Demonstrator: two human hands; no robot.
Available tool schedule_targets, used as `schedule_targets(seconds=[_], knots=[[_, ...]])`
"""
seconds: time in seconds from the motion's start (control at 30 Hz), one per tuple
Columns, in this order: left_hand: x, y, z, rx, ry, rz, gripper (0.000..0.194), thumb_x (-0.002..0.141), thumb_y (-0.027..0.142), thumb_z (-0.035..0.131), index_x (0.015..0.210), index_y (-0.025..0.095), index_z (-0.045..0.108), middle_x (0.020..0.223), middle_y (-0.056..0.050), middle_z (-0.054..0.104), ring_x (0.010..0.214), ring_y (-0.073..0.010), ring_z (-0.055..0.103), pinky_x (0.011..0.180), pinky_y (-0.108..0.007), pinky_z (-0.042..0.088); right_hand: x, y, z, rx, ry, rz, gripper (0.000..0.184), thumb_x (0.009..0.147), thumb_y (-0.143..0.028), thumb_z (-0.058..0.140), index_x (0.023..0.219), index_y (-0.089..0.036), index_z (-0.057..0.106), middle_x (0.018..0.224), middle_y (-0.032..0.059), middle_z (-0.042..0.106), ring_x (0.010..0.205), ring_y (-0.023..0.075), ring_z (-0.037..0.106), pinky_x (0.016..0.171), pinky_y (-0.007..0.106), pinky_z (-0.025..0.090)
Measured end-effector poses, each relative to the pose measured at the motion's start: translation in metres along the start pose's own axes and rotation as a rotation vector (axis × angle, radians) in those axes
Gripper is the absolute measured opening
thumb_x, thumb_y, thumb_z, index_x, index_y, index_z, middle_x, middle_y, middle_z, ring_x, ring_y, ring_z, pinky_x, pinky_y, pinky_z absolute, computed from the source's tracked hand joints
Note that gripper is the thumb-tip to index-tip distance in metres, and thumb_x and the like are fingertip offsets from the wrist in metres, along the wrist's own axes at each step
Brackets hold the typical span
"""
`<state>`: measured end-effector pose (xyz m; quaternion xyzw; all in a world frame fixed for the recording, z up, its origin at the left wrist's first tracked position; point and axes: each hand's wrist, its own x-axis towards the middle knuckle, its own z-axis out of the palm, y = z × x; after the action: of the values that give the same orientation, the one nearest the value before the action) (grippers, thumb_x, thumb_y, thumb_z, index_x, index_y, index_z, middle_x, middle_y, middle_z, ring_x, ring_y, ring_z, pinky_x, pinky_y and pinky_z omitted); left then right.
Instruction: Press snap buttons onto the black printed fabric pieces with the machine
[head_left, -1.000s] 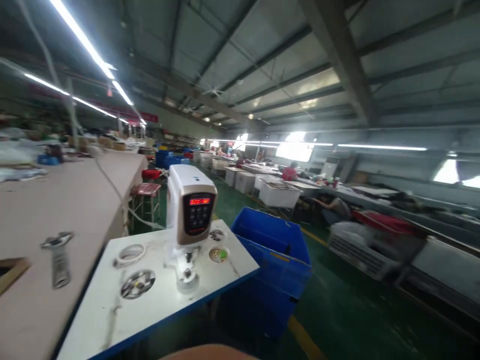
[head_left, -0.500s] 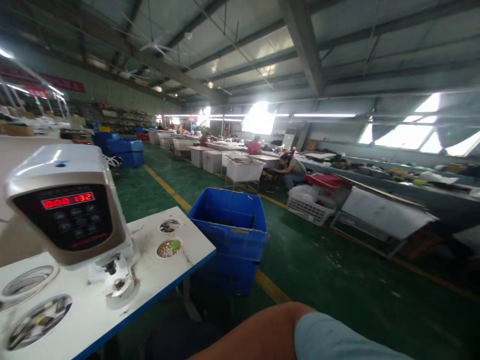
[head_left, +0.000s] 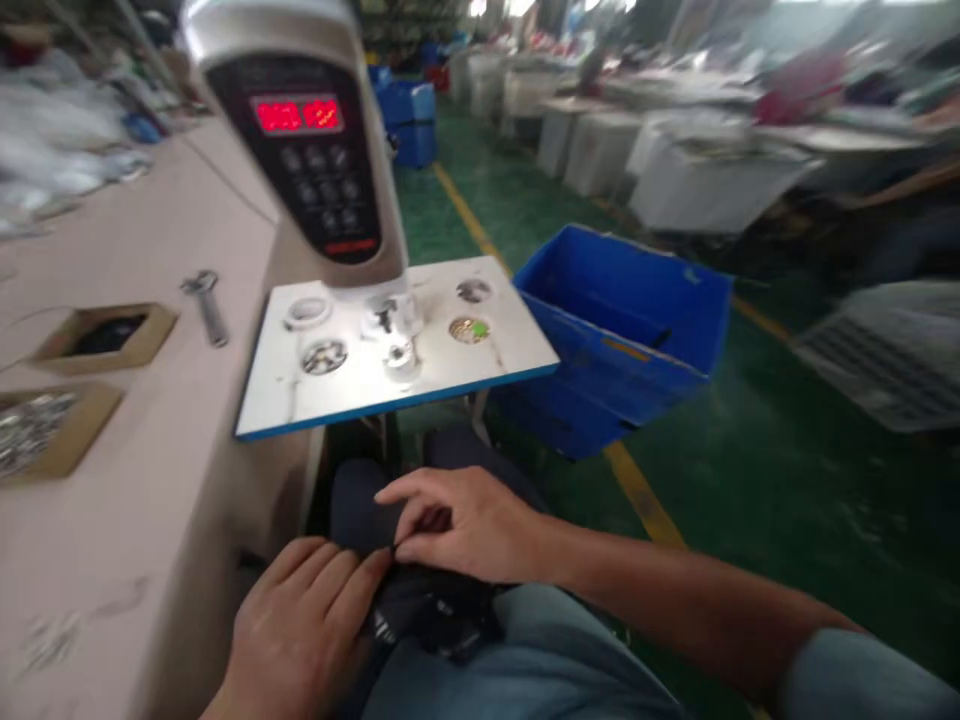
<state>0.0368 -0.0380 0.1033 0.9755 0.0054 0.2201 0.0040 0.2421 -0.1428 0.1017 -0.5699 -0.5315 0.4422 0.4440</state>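
Note:
Over my lap, my left hand [head_left: 304, 620] and my right hand [head_left: 469, 525] meet at their fingertips. The thumb and forefinger of the right are pinched at a small dark bit, its shape unclear. Fingers of the left are curled together against the same spot, the thumb hidden. Just below lies a black bundle [head_left: 442, 615] with pale marks, blurred. Beyond my knees stands a press machine [head_left: 307, 150] with a red digital display. Its small white table [head_left: 435, 385] has round wells holding small metal parts, some of them gold [head_left: 466, 330].
A long pale bench [head_left: 187, 420] runs along my left with a wrench [head_left: 206, 305], a box of dark items [head_left: 105, 335] and a box of metal parts [head_left: 45, 430]. At the right of the small table sits a blue bin [head_left: 622, 340]. White carts [head_left: 690, 180] line the aisle.
My view has swung down and to the left. Both hands are now in view at my lap; earlier only one bare arm and a light blue sleeve showed.

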Motion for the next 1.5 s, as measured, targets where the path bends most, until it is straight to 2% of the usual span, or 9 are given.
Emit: schedule_targets(seconds=[0.2, 0.3, 0.43, 0.7, 1.0, 1.17, 1.27, 1.4, 1.5], knots=[[0.000, 0.008, -0.012, 0.050, -0.013, -0.060, 0.026, 0.096, 0.016, 0.040, 0.102, 0.011, 0.065, 0.068, -0.004, 0.065, 0.066, -0.0194, 0.060, 0.077, -0.038, 0.045, 0.001, -0.006, 0.005, -0.048, 0.046, -0.101, 0.041, 0.087, -0.014, 0.064, 0.127, -0.024, 0.064, 0.094, -0.0030, 0.077, 0.084, 0.0103, 0.072, 0.082, 0.022, 0.055], [0.000, 0.013, -0.019, 0.024, 0.007, -0.087, 0.022, 0.095, 0.010, 0.045, 0.101, 0.012, 0.066, 0.067, -0.002, 0.066, 0.069, -0.0183, 0.061, 0.081, -0.038, 0.046, -0.001, -0.005, 0.008, -0.085, 0.059, -0.147, 0.043, 0.087, -0.013, 0.062, 0.129, -0.025, 0.062, 0.096, -0.0038, 0.076, 0.083, 0.0088, 0.072, 0.080, 0.019, 0.055], [-0.001, 0.014, -0.021, 0.006, 0.009, -0.117, 0.013, 0.093, 0.007, 0.055, 0.096, 0.013, 0.066, 0.066, 0.001, 0.066, 0.065, -0.0142, 0.059, 0.083, -0.035, 0.048, 0.000, 0.000, 0.007, -0.122, 0.040, -0.196, 0.046, 0.089, -0.012, 0.060, 0.134, -0.025, 0.058, 0.097, -0.0034, 0.076, 0.087, 0.0094, 0.072, 0.084, 0.020, 0.055], [0.005, 0.015, -0.017, -0.011, -0.016, -0.118, 0.016, 0.094, 0.009, 0.052, 0.095, 0.014, 0.067, 0.067, -0.001, 0.068, 0.068, -0.0170, 0.062, 0.077, -0.037, 0.048, 0.001, 0.004, 0.002, -0.251, -0.054, -0.180, 0.051, 0.090, -0.013, 0.059, 0.139, -0.027, 0.054, 0.098, -0.0034, 0.077, 0.090, 0.0129, 0.073, 0.085, 0.023, 0.054], [0.001, 0.012, -0.011, -0.077, -0.039, -0.165, 0.020, 0.090, 0.008, 0.049, 0.101, 0.012, 0.065, 0.070, -0.003, 0.065, 0.068, -0.0189, 0.058, 0.071, -0.037, 0.043, 0.003, 0.006, 0.002, -0.305, -0.070, -0.183, 0.047, 0.091, -0.015, 0.058, 0.137, -0.027, 0.059, 0.099, -0.0015, 0.078, 0.090, 0.0147, 0.073, 0.086, 0.025, 0.054], [0.000, 0.013, -0.007, -0.121, -0.067, -0.210, 0.018, 0.088, 0.012, 0.052, 0.101, 0.013, 0.065, 0.072, -0.004, 0.064, 0.069, -0.0193, 0.056, 0.070, -0.036, 0.041, 0.004, 0.005, -0.001, -0.416, -0.123, -0.216, 0.042, 0.094, -0.019, 0.055, 0.135, -0.027, 0.061, 0.116, 0.0010, 0.076, 0.099, 0.0178, 0.073, 0.090, 0.028, 0.054], [0.002, 0.014, -0.006, -0.135, -0.083, -0.266, 0.025, 0.082, 0.008, 0.051, 0.102, 0.013, 0.065, 0.070, -0.003, 0.060, 0.065, -0.0185, 0.052, 0.065, -0.034, 0.039, 0.003, 0.006, -0.002, -0.428, -0.139, -0.260, 0.040, 0.095, -0.017, 0.052, 0.133, -0.027, 0.062, 0.123, 0.0002, 0.073, 0.108, 0.0180, 0.071, 0.094, 0.027, 0.052], [0.004, 0.014, -0.006, -0.194, -0.117, -0.341, 0.035, 0.075, 0.004, 0.052, 0.106, 0.014, 0.065, 0.071, -0.002, 0.060, 0.064, -0.0179, 0.053, 0.060, -0.032, 0.038, 0.001, 0.005, -0.006, -0.380, -0.133, -0.257, 0.040, 0.093, -0.016, 0.051, 0.130, -0.024, 0.063, 0.114, 0.0014, 0.076, 0.099, 0.0162, 0.072, 0.093, 0.027, 0.051], [0.004, 0.014, -0.005, -0.231, -0.142, -0.374, 0.034, 0.075, 0.006, 0.056, 0.106, 0.016, 0.065, 0.072, -0.001, 0.061, 0.064, -0.0180, 0.055, 0.059, -0.031, 0.039, 0.000, 0.001, -0.012, -0.308, -0.174, -0.258, 0.042, 0.090, -0.024, 0.059, 0.132, -0.019, 0.060, 0.107, 0.0041, 0.076, 0.094, 0.0170, 0.072, 0.088, 0.027, 0.052]])
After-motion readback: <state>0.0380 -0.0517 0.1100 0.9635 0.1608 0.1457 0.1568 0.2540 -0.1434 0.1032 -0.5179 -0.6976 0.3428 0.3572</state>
